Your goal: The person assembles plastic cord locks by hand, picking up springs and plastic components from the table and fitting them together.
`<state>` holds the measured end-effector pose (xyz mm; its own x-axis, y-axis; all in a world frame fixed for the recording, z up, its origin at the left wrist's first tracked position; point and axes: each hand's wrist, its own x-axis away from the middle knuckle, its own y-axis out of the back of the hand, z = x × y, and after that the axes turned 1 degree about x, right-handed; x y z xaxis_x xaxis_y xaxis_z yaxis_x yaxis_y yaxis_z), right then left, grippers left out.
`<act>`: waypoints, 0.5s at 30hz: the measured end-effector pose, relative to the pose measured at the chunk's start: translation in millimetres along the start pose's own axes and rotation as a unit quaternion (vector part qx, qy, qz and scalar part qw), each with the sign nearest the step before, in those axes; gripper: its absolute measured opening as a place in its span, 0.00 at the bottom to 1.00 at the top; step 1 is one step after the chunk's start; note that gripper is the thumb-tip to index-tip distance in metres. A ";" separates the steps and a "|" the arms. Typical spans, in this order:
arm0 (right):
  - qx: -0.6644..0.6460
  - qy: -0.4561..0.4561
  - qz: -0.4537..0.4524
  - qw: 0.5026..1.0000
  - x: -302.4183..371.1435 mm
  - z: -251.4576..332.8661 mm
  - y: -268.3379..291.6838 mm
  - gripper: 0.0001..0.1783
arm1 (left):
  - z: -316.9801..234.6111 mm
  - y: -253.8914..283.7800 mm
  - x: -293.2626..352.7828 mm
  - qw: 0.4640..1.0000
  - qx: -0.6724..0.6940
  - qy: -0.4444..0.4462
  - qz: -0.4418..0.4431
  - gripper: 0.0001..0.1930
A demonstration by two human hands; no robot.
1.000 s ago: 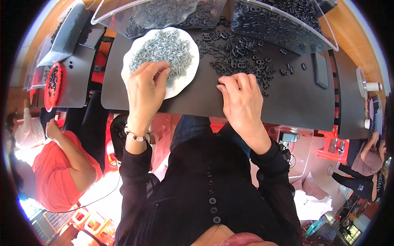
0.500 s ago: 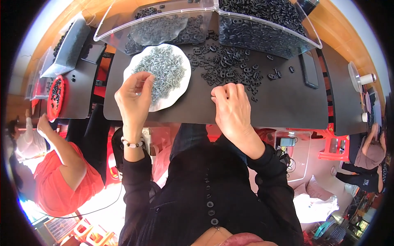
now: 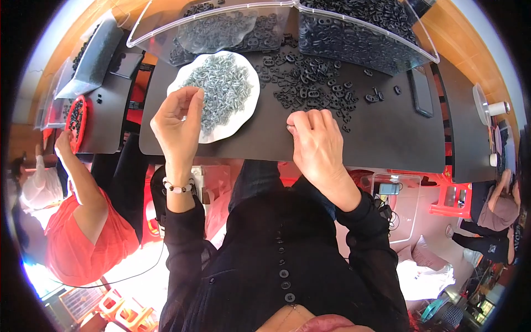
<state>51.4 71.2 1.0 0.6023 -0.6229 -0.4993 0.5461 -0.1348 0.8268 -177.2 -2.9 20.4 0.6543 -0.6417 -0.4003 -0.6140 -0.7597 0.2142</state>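
Observation:
A white scalloped plate [image 3: 250,110] heaped with small silvery metal pieces [image 3: 221,83], like short springs, sits near the table's front edge. Over its left side is my left hand [image 3: 178,122], thumb and forefinger pinched together; anything between them is too small to make out. To the right, my right hand [image 3: 318,138] hovers at the table's front edge, its fingers curled and thumb tucked against them. What it holds, if anything, is hidden. Just beyond it, black plastic pieces with holes [image 3: 312,83] lie scattered on the dark table [image 3: 381,130].
Two clear bins [image 3: 348,47] of black pieces stand at the back. A dark phone [image 3: 421,91] lies at the right. On the left table are a red tray [image 3: 77,124] and another bin [image 3: 94,61]; a person in a red top [image 3: 91,243] sits there.
My left hand has shifted slightly left over the plate, its fingers still pinched. My right hand stays closed in nearly the same place. The neighbour's hand has moved to the red tray.

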 end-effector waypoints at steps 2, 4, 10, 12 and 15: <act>-0.052 -0.005 -0.025 0.998 0.2 -3.9 0.4 0.09 | -10.4 -5.8 7.2 0.999 0.043 0.021 0.005 0.05; -0.085 -0.024 -0.035 0.996 0.3 -5.8 6.0 0.07 | -25.4 -16.3 19.0 0.995 0.084 0.044 0.010 0.05; -0.577 -0.286 0.008 0.764 5.1 1.2 43.1 0.07 | -44.1 -53.9 66.8 0.902 0.353 0.198 0.152 0.07; -0.582 -0.294 -0.006 0.758 10.6 1.5 49.4 0.07 | -42.6 -63.2 73.6 0.875 0.400 0.227 0.152 0.07; -0.599 -0.316 -0.028 0.735 16.7 2.5 54.6 0.08 | -45.6 -70.1 80.1 0.871 0.405 0.227 0.161 0.07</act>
<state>89.8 51.5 38.5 0.3757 -0.9267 0.0094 0.9084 0.3662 -0.2019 -61.6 -5.9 13.9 0.3841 -0.9233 -0.0033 -0.7883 -0.3261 -0.5218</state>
